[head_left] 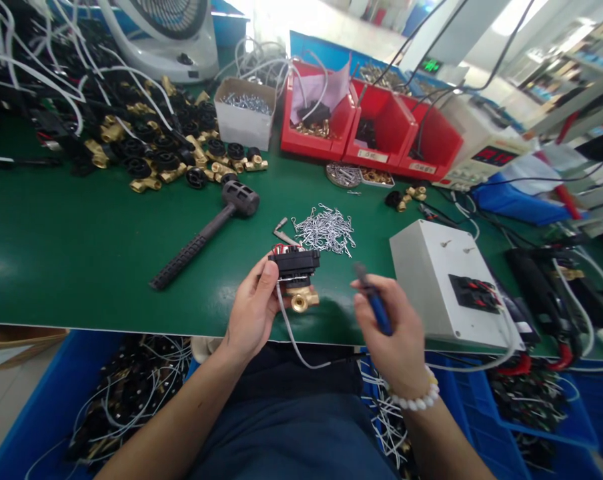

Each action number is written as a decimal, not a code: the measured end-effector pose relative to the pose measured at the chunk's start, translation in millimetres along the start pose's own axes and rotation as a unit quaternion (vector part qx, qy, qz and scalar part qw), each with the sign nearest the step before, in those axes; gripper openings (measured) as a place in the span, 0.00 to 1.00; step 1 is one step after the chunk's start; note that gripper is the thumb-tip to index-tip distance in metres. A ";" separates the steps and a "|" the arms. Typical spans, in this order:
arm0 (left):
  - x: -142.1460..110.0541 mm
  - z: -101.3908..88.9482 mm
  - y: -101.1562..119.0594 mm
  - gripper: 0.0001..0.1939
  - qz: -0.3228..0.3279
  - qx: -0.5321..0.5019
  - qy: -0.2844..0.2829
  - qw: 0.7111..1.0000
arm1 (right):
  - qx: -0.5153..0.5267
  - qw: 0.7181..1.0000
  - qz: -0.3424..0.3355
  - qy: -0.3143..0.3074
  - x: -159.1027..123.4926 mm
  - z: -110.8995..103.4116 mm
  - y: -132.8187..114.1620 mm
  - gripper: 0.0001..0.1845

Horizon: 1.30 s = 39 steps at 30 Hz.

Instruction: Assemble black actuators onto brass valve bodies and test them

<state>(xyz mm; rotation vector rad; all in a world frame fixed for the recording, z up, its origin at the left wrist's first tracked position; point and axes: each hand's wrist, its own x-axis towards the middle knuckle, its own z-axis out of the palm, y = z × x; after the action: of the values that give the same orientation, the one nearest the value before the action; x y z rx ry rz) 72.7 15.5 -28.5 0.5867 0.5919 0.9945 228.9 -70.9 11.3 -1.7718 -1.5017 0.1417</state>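
My left hand is closed around a motorized valve, a black housing with red wires on top of a brass body. A grey cable hangs from the valve in a loop toward the table's front edge. In my right hand are blue-handled pliers, smeared by motion, their grey tip pointing up and away from me. The pliers are to the right of the valve and apart from it. Behind the valve lies a pile of silver spring clips, with a small bent metal piece at its left.
A black mallet lies at left, below many brass valves. A white box of screws and red bins stand at the back. A grey box stands at right. Blue crates sit below the table.
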 end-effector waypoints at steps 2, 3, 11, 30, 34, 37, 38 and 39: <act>-0.5 0.1 -0.3 0.27 -0.003 0.000 -0.001 1.000 | 0.001 0.993 0.011 0.117 0.0 -0.1 0.4 0.07; -0.7 0.3 -0.2 0.28 -0.003 0.001 0.000 1.000 | -0.005 0.993 0.005 0.120 -0.1 0.5 1.2 0.07; 0.0 1.5 0.7 0.27 0.003 0.002 0.005 1.000 | -0.014 0.996 -0.002 0.086 1.7 1.7 4.9 0.07; -2.9 0.9 -0.8 0.27 0.015 0.023 0.006 1.000 | -0.053 0.997 0.003 -0.055 -1.7 7.9 14.3 0.08; -4.1 -0.3 -1.8 0.34 0.020 0.032 0.014 0.999 | -0.193 0.978 0.026 -0.072 -3.1 -7.2 37.6 0.29; -5.1 0.1 -1.7 0.34 0.025 0.055 0.009 0.998 | -0.180 0.979 -0.001 -0.100 -2.5 -14.0 40.2 0.34; -5.4 0.2 -1.7 0.33 0.028 0.063 0.006 0.998 | -0.133 0.987 0.000 -0.091 -0.9 -13.9 36.2 0.32; -5.8 0.1 -1.9 0.32 0.031 0.070 0.001 0.997 | -0.064 0.994 0.007 -0.085 1.5 -12.5 30.1 0.29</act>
<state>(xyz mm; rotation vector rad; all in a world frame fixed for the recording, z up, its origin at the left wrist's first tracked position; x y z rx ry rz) 71.4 9.5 -28.7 0.7323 0.6531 1.0172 259.9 -75.3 1.7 -1.9120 -1.6506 0.2119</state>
